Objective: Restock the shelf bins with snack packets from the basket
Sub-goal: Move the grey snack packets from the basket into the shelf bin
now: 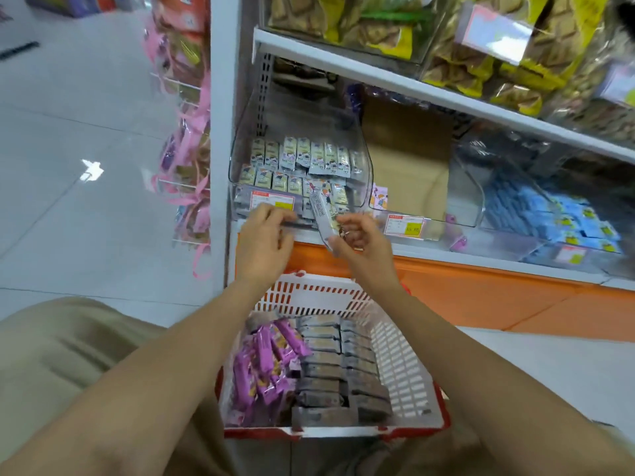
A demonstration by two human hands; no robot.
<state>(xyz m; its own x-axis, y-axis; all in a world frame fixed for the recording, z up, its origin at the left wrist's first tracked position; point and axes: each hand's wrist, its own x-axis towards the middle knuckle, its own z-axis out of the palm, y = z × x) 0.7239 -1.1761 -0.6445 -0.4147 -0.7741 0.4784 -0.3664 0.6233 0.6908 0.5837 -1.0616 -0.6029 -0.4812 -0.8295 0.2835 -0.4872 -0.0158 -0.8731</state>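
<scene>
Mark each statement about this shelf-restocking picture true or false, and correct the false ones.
1. The right hand holds a packet. True.
2. The basket is empty. False: it holds purple packets and grey packets.
3. The purple packets lie on the basket's left side. True.
4. The far right bin holds red packets. False: it holds blue packets.
</scene>
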